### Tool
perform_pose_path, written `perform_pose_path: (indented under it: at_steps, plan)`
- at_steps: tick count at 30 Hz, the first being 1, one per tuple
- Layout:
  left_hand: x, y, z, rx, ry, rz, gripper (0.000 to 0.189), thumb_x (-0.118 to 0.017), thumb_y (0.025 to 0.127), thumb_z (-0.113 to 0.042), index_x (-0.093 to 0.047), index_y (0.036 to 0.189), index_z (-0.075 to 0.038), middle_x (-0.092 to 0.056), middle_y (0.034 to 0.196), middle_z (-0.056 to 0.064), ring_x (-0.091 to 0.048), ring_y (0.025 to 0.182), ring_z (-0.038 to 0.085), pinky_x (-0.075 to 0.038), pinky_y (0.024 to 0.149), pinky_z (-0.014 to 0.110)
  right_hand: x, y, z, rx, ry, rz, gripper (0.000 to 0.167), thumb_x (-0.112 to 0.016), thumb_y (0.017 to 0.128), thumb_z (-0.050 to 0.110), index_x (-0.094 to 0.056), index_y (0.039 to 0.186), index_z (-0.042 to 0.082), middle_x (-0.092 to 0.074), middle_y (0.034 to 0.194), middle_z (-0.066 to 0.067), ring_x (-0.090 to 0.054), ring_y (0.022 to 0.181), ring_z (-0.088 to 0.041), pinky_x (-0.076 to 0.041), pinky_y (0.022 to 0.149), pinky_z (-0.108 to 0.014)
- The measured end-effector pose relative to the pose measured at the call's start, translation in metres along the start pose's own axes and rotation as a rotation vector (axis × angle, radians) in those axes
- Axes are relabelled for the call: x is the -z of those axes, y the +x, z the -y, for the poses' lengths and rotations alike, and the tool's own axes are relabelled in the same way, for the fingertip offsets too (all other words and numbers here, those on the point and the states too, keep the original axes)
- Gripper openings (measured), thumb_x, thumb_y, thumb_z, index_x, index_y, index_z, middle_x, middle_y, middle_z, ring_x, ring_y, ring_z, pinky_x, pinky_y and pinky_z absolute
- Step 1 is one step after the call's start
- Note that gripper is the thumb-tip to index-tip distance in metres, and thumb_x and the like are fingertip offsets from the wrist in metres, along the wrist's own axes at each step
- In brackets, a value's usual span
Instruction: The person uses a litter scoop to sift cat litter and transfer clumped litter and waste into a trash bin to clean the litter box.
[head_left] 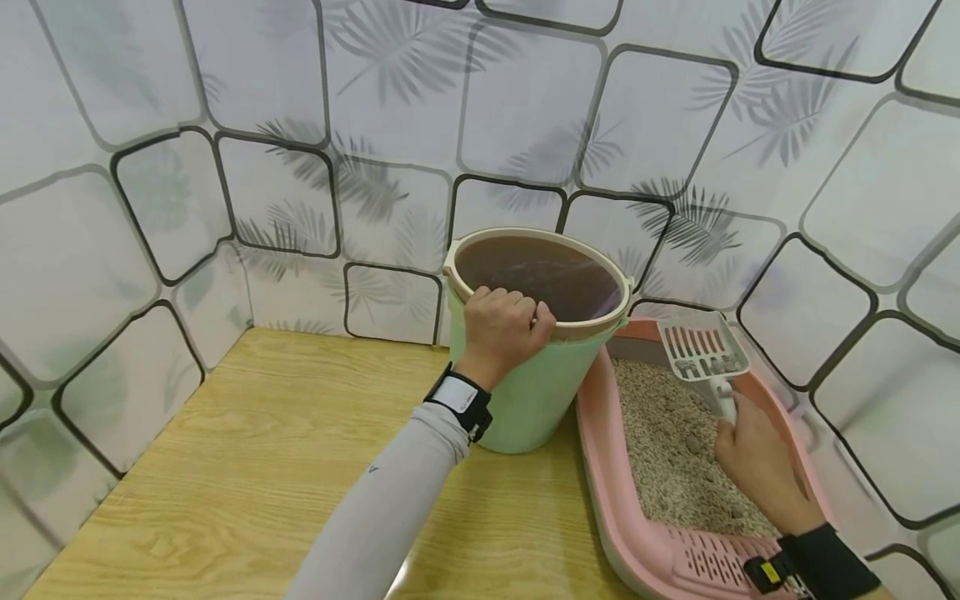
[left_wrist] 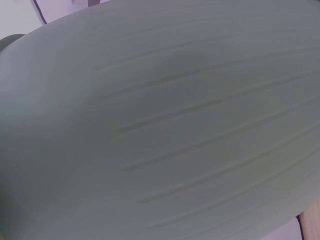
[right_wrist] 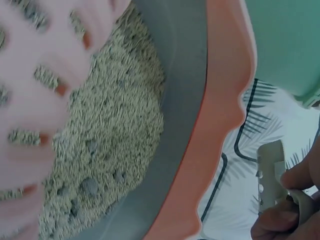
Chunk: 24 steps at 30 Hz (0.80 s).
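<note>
My left hand (head_left: 504, 329) grips the near rim of a pale green trash bin (head_left: 517, 408), which has a cream ring and a dark liner inside. The bin's ridged wall (left_wrist: 175, 150) fills the left wrist view and hides that hand there. On the right, my right hand (head_left: 759, 467) holds a white slotted litter scoop (head_left: 705, 348) by its handle. Several grey clumps (head_left: 720, 364) lie in the scoop, which is held above a pink litter box (head_left: 600, 467) of beige litter (head_left: 667, 450). In the right wrist view, only part of the scoop (right_wrist: 270, 170) shows.
The litter box stands close against the bin's right side. Its front has a perforated pink step (head_left: 712, 558). More dark clumps (right_wrist: 89, 186) lie in the litter. A patterned wall (head_left: 405, 208) encloses the wood-grain floor (head_left: 300, 450) behind and at both sides.
</note>
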<state>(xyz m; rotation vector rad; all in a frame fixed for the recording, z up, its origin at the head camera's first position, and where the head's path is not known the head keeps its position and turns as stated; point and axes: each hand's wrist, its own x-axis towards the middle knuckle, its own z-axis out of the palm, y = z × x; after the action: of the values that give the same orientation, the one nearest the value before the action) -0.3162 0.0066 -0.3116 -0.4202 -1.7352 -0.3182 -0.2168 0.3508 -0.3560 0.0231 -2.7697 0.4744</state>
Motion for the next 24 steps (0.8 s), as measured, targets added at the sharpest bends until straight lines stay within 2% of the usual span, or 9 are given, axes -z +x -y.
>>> perform_pose_path:
  at_steps: [2,5,7,11,13,16,19,22,24]
  plan:
    - [-0.001,0.0,-0.001,0.0,0.0,0.005,0.043,-0.045,0.084,-0.026,-0.038,0.043,-0.018,-0.034,0.042,-0.006,-0.039,0.04,0.014,-0.031,0.048,0.03,0.0,-0.001,-0.002,0.01,-0.052,-0.063,0.048,-0.047,0.091,0.005,-0.038,0.132,-0.019,-0.052,0.099,-0.039,-0.056,0.076,-0.046,-0.041,0.051,-0.049]
    - [-0.002,-0.001,-0.002,0.0,-0.004,0.004,0.042,-0.046,0.083,-0.026,-0.038,0.043,-0.018,-0.035,0.042,-0.006,-0.039,0.04,0.014,-0.031,0.049,0.03,0.0,-0.001,-0.006,0.007,-0.065,-0.064,0.047,-0.048,0.091,0.006,-0.039,0.13,-0.018,-0.053,0.099,-0.039,-0.057,0.075,-0.047,-0.041,0.051,-0.048]
    - [-0.002,-0.001,-0.003,0.0,-0.004,0.003,0.042,-0.047,0.083,-0.026,-0.038,0.043,-0.017,-0.035,0.042,-0.005,-0.04,0.04,0.015,-0.032,0.049,0.03,0.003,0.001,-0.009,-0.022,-0.028,0.003,0.049,-0.046,0.094,0.01,-0.037,0.134,-0.017,-0.053,0.106,-0.039,-0.058,0.078,-0.044,-0.042,0.053,-0.044]
    - [-0.004,-0.002,-0.005,0.0,-0.008,0.009,0.042,-0.047,0.083,-0.026,-0.038,0.043,-0.017,-0.035,0.042,-0.005,-0.04,0.04,0.015,-0.032,0.049,0.03,0.012,0.01,-0.014,-0.126,0.117,0.159,0.055,-0.038,0.099,0.018,-0.029,0.142,-0.015,-0.049,0.122,-0.04,-0.057,0.088,-0.039,-0.042,0.06,-0.034]
    - [-0.004,-0.002,-0.006,-0.001,-0.011,0.01,0.042,-0.046,0.083,-0.026,-0.038,0.043,-0.018,-0.034,0.042,-0.006,-0.04,0.04,0.015,-0.032,0.049,0.03,0.019,0.015,-0.012,-0.159,0.173,0.205,0.058,-0.036,0.101,0.022,-0.026,0.145,-0.014,-0.046,0.128,-0.04,-0.056,0.091,-0.033,-0.042,0.062,-0.03]
    - [-0.005,-0.003,-0.005,0.001,-0.013,0.001,0.042,-0.047,0.083,-0.026,-0.038,0.043,-0.018,-0.034,0.041,-0.005,-0.04,0.039,0.015,-0.031,0.048,0.03,0.031,0.024,-0.002,-0.141,0.244,0.212,0.059,-0.037,0.101,0.023,-0.024,0.147,-0.012,-0.046,0.13,-0.04,-0.055,0.075,-0.019,-0.041,0.055,-0.026]
    - [-0.005,0.0,-0.005,0.008,-0.017,-0.004,0.042,-0.047,0.083,-0.025,-0.039,0.043,-0.017,-0.035,0.041,-0.004,-0.041,0.04,0.016,-0.032,0.048,0.031,0.046,0.038,0.017,-0.089,0.275,0.189,0.06,-0.037,0.101,0.024,-0.022,0.149,-0.01,-0.05,0.123,-0.038,-0.047,0.061,-0.007,-0.041,0.05,-0.026]
    - [-0.004,0.002,-0.004,0.019,-0.019,0.002,0.042,-0.047,0.083,-0.025,-0.04,0.043,-0.016,-0.036,0.041,-0.004,-0.042,0.04,0.016,-0.032,0.049,0.032,0.064,0.055,0.041,-0.017,0.245,0.163,0.061,-0.035,0.102,0.027,-0.022,0.149,-0.009,-0.053,0.115,-0.035,-0.048,0.062,-0.009,-0.041,0.051,-0.028]
    - [-0.003,0.003,-0.003,0.02,-0.017,0.004,0.042,-0.047,0.083,-0.025,-0.039,0.042,-0.017,-0.036,0.041,-0.004,-0.041,0.039,0.016,-0.032,0.048,0.031,0.074,0.067,0.058,0.04,0.187,0.136,0.061,-0.036,0.101,0.028,-0.023,0.148,-0.009,-0.053,0.116,-0.035,-0.054,0.071,-0.018,-0.044,0.058,-0.034]
